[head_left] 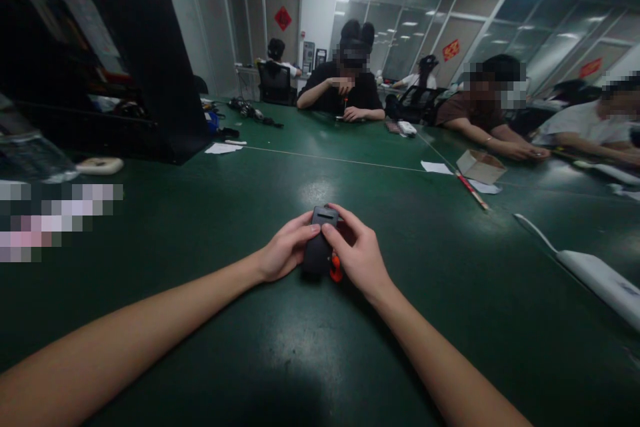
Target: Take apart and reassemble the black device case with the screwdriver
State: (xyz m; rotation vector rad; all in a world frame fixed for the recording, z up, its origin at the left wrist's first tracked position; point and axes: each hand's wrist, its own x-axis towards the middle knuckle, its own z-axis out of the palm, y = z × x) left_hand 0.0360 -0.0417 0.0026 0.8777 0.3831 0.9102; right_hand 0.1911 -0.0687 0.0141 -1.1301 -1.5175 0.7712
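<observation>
A small black rectangular device (316,259) with a narrow slot near its far end is held between my two hands, just above or on the green table. My left hand (287,247) is closed around its left side, thumb pressed on the top face. From the other side my right hand (361,250) grips it, thumb on top and fingers bent over the far right edge. An orange-red piece (335,268) shows below the right palm, against the device's right side. Whether it is attached to the device or held separately I cannot tell.
Left stands a large black open-fronted box (183,80) beside a clear plastic container (35,147). A white power strip (600,283) lies right, near a small cardboard box (481,167) and a red-and-white stick (471,191). A string (330,159) crosses the green table (210,347). Several people sit beyond.
</observation>
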